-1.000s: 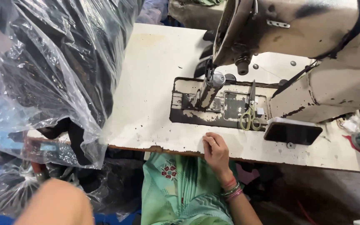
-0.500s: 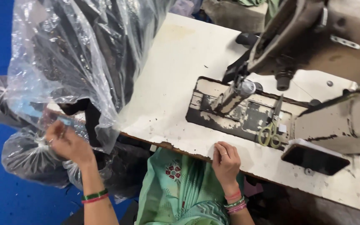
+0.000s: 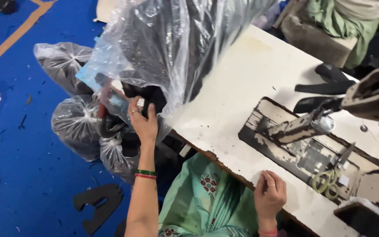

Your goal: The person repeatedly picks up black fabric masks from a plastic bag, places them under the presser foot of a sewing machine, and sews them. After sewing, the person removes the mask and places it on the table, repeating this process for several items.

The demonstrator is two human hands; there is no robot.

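Three clear plastic bags [image 3: 73, 127] of dark pieces lie on the blue floor [image 3: 18, 145] by your seat. One larger clear bag [image 3: 172, 48], packed with black pieces, rests on the tabletop [image 3: 242, 87] edge and overhangs it. Your left hand [image 3: 142, 123] reaches into its open lower end, fingers closed on a black piece [image 3: 152, 95]. Your right hand [image 3: 269, 196] rests on the tabletop's near edge, fingers loosely curled, holding nothing. Green-handled scissors [image 3: 330, 177] lie on the sewing machine bed [image 3: 303, 149]. One black cut piece [image 3: 97, 206] lies loose on the floor.
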